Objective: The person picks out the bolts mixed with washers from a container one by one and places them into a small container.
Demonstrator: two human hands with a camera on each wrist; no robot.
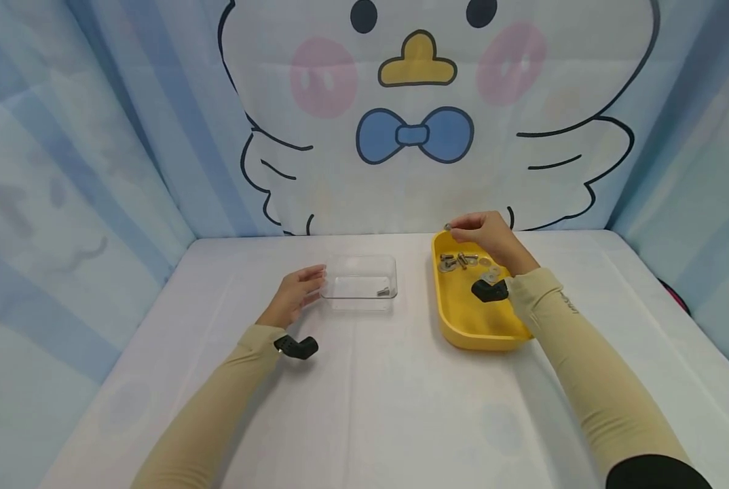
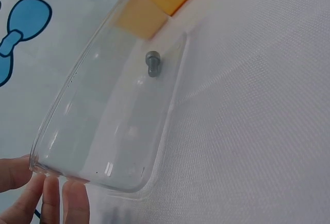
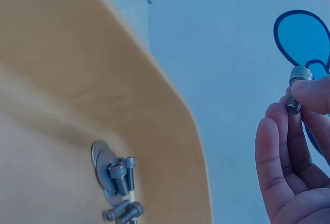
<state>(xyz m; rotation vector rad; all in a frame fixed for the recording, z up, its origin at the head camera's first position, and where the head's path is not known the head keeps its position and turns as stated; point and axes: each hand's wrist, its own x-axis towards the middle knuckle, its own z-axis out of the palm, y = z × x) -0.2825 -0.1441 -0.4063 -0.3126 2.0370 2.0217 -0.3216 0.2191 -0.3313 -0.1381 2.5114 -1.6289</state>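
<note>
My left hand (image 1: 296, 293) is at the left end of a clear plastic box (image 1: 360, 263), its straight fingers touching the end wall and the thumb right at the rim. Inside the box, toward its right end, lies one socket head screw (image 2: 153, 63). Over the far end of a yellow tray (image 1: 471, 333), my right hand (image 1: 485, 234) pinches another socket head screw (image 3: 299, 76) between thumb and fingers, head up and threads partly covered. Several more screws (image 3: 118, 175) and flat washers (image 3: 103, 157) lie in the tray's far part.
Both containers stand on a white-covered table (image 1: 352, 407), the tray right of the box. A printed curtain (image 1: 401, 197) hangs just behind the far table edge, with more curtain at both sides. Black wrist cameras (image 1: 296, 347) sit on both wrists.
</note>
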